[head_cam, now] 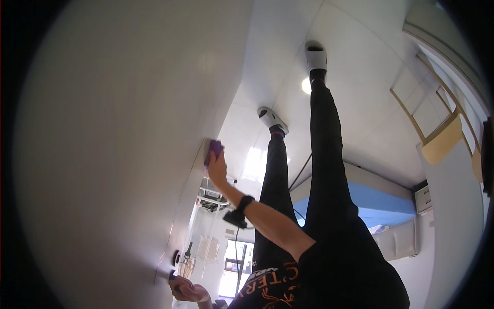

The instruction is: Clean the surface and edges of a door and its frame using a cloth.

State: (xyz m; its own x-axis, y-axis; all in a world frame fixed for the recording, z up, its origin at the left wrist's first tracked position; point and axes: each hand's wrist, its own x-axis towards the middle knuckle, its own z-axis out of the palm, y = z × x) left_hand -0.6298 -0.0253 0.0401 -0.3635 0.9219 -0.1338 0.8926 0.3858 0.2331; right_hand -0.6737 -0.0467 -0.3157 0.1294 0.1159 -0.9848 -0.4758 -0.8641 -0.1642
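My right hand [218, 168] holds a bunched purple cloth [214, 148] against the edge of a large pale door [115, 154]. My right arm reaches across in front of my legs, and a black strapped device [237, 217] sits on its wrist. At the lower left, my left hand [188, 289] is curled around a dark door handle [172, 275], mostly hidden by the fingers. Just above it, a round black fitting [176, 257] stands out from the same edge. A thin dark seam runs down the door near both hands.
My white clogs [316, 58] stand on the pale glossy floor [359, 89]. A wooden chair [443, 141] is at the right, near a bed [380, 201] with blue bedding and a small drawer cabinet [423, 200]. A white rack [210, 201] and dark cable [301, 172] are behind.
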